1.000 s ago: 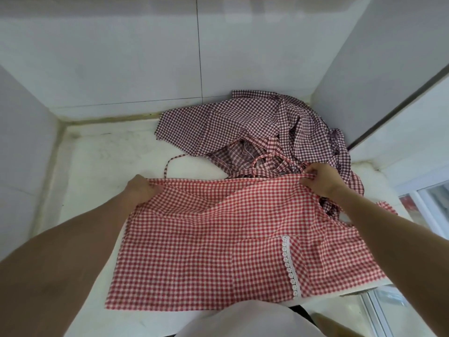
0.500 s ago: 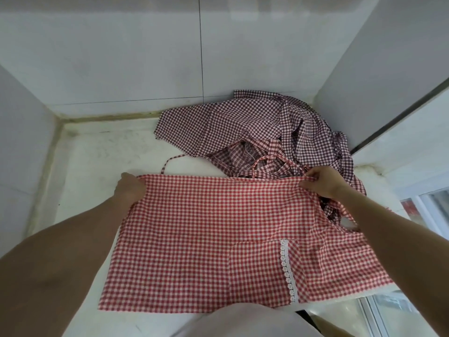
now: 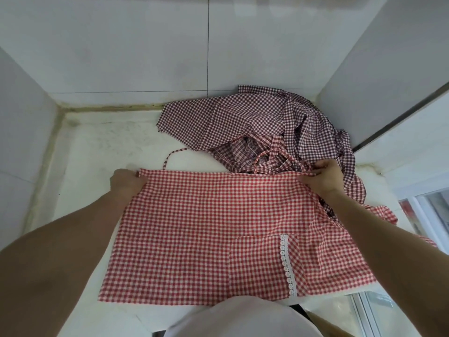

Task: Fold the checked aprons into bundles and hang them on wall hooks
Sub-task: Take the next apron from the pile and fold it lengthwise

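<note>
1. Two bare hands work over a white counter (image 3: 92, 152) set in a tiled corner.
2. One red-and-white checked apron (image 3: 206, 229) lies spread flat on the counter, with one pocket edged by one strip of white lace (image 3: 286, 263).
3. The left hand (image 3: 126, 183) pinches its far left corner; the right hand (image 3: 324, 176) pinches its far right corner.
4. One crumpled heap of darker checked aprons (image 3: 262, 122) lies behind, in the counter's far right corner; their number cannot be told.
5. No writing can be read.
</note>
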A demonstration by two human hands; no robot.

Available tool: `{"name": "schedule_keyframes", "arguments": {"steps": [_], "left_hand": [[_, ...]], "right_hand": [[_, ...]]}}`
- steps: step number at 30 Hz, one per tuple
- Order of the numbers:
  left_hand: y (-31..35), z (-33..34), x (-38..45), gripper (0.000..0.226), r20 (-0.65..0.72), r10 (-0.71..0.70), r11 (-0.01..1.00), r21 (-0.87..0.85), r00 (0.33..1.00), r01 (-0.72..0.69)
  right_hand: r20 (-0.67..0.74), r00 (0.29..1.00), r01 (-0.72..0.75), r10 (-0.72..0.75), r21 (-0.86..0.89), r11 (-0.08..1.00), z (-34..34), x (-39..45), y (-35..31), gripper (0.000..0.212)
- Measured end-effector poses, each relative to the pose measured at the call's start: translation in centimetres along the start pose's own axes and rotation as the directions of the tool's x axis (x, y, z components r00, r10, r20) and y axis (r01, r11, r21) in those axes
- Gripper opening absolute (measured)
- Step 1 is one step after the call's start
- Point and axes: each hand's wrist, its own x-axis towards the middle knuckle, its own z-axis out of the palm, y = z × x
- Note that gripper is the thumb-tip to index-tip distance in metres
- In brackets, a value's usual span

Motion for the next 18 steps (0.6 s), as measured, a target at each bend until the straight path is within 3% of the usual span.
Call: {"name": "schedule_keyframes", "arguments": {"steps": [6,10,12,14,16,18], "left_hand": [[-0.5,-1.2,-0.4,0.03,-0.073,0.058,0.991,-0.114,0.996,-0.066],[-0.7,-2.3,-0.9,0.024,-0.169,-0.022,0.995,-0.099,0.985,0.005],[-0.2,-2.4,-1.6,0.035,-0.234,-0.101,0.995,-0.015,0.967,0.101],[0.5,-1.8,-3.0,0.063,-0.29,-0.142,0.979,0.098,0.946,0.177],[2.3,-0.4,-5.4,0.074,-0.274,-0.019,0.973,0.218,0.961,0.082],[4.8,2.2,-8.5,0.069,-0.169,0.145,0.96,0.262,0.975,-0.097]], "right_hand": [[0.092,0.993,-0.075,0.075,-0.005,0.997,-1.1,0.0,-0.3,0.054],[0.368,0.928,-0.04,0.053,-0.043,0.998,-2.2,-0.6,-0.7,0.055],[0.492,0.869,-0.025,0.045,-0.047,0.999,-2.5,-0.9,-1.2,0.051],[0.491,0.871,0.051,0.0,-0.089,0.995,-2.5,-1.0,-1.6,0.051],[0.451,0.891,0.132,-0.057,-0.136,0.982,-2.2,-1.1,-2.2,0.05],[0.451,0.888,0.195,-0.095,-0.18,0.964,-1.7,-1.3,-2.7,0.048]]}}
